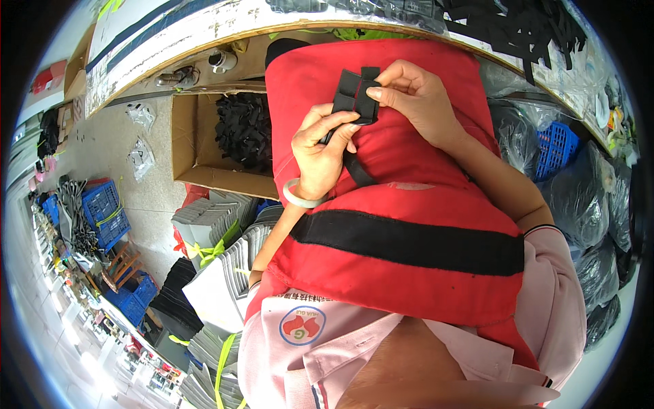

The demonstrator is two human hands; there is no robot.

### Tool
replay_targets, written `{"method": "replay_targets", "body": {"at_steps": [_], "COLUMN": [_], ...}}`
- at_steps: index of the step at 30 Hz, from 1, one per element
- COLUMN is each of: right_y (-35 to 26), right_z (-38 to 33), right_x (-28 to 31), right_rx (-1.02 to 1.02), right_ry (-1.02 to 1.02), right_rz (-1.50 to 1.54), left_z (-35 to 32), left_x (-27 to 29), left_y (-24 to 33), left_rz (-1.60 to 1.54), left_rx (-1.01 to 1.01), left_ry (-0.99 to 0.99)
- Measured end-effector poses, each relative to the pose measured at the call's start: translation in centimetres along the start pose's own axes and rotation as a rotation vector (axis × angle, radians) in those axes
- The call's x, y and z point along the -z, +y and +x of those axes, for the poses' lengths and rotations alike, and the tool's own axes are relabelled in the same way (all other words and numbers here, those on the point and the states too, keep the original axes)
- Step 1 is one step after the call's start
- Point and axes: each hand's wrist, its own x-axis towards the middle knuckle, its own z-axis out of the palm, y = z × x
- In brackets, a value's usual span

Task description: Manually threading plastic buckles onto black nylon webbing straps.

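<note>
Webbing (349, 92) in hands (319, 153) (424, 105), white worktop (191, 37) ahead, cardboard box (185, 140) and floor (146, 211) leftward.

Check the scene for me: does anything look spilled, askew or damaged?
Crumpled clear plastic pieces lie on the grey floor left of the open brown cardboard box, like stray litter. Flat black strips lie tangled on the white worktable, one dangling over its edge. The flat black piece being held shows no clear damage.

Bright overall, lower-left glare, edges strongly bent
</note>
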Motion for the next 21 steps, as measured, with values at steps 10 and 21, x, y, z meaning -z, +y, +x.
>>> {"method": "replay_targets", "body": {"at_steps": [10, 21], "right_y": [0.5, -4.0], "right_z": [0.0, 2.2], "right_x": [0.6, -1.9], "right_rx": [-0.079, 0.313], "right_ry": [0.02, 0.205], "right_rz": [-0.03, -0.131], "left_z": [-0.1, 0.6], "left_x": [0.1, 0.8], "left_y": [0.5, -0.2], "left_rz": [0.134, -0.193], "left_rx": [-0.061, 0.258], "left_ry": [-0.046, 0.078]}}
